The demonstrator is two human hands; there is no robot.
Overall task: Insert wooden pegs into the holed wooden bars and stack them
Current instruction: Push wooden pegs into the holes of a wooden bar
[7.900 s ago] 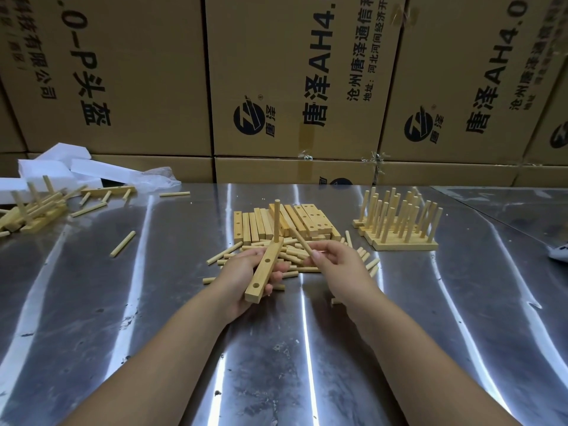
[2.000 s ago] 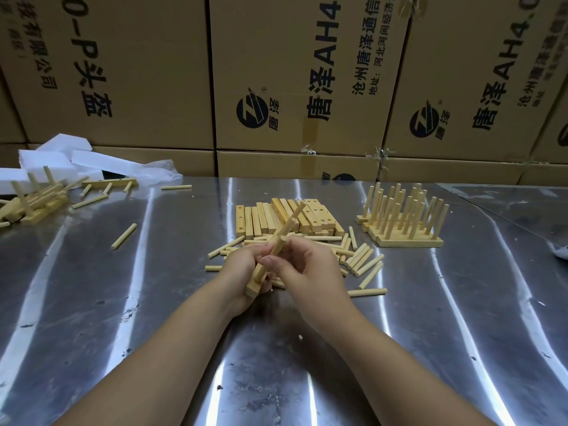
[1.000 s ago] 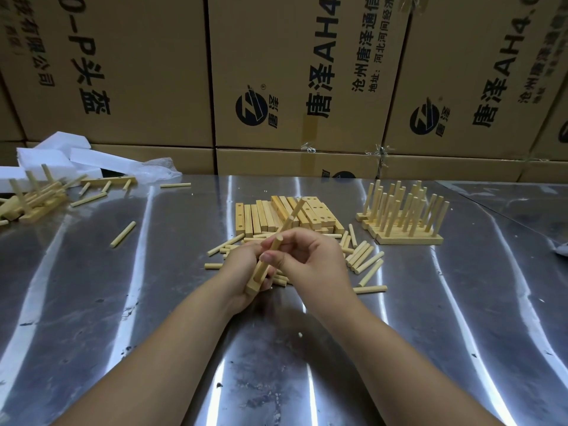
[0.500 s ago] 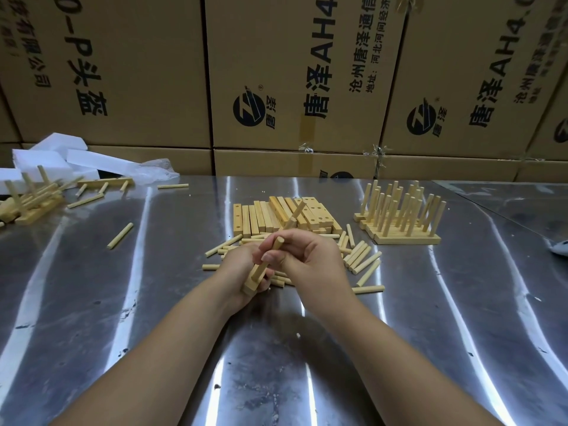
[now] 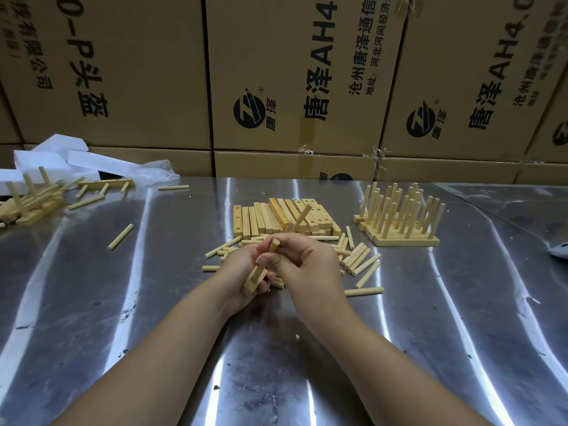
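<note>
At table centre, a holed bar (tilted, one peg in its far end) is gripped by the left hand; a second peg is pinched by the right hand.

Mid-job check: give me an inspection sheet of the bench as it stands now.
Surface: metal table, reflective, small specks.
Job's things: holed bar in hand, far-end peg standing in it; pile of bars; loose pegs; pegged stack at right.
Clutter: white foam and pegged bars far left.
Grips: left hand holds the bar; right hand pinches second peg at the bar.
Cables: nothing seen.
Surroundings: printed cardboard boxes behind.
</note>
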